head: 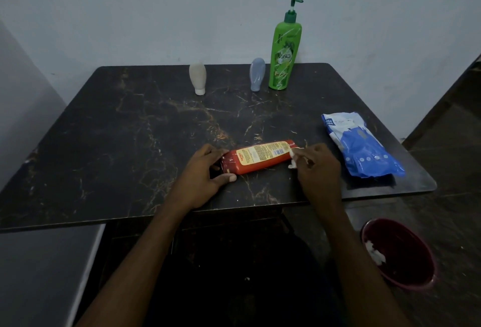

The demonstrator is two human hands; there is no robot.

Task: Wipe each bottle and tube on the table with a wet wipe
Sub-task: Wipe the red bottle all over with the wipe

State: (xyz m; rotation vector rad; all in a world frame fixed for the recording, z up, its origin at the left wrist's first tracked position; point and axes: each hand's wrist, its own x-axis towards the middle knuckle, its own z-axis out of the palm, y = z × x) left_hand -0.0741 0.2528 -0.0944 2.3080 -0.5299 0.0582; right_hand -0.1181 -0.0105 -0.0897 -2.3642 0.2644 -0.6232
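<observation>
I see a dark marble-patterned table (130,131) from above, set against a pale wall. Near its front edge a red tube (260,157) lies on its side, label up, running left to right. My view shows the left hand (205,173) closed around the tube's left end, thumb in front and fingers behind, pinning it to the tabletop. The right hand (318,167) has its fingers pinched together on a crumpled white wet wipe (294,156), which is pressed against the tube's right end.

At the back of the table stand three more items, upright: a beige tube (197,77) resting on its white cap, a grey-blue tube (257,74) on its cap, and just to its right a tall green pump bottle (283,53), the two nearly touching. On the right side of the table lies a blue and white wipes packet (361,144). On the floor below the table's right corner sits a dark red bin (406,256) with white crumpled wipes inside.
</observation>
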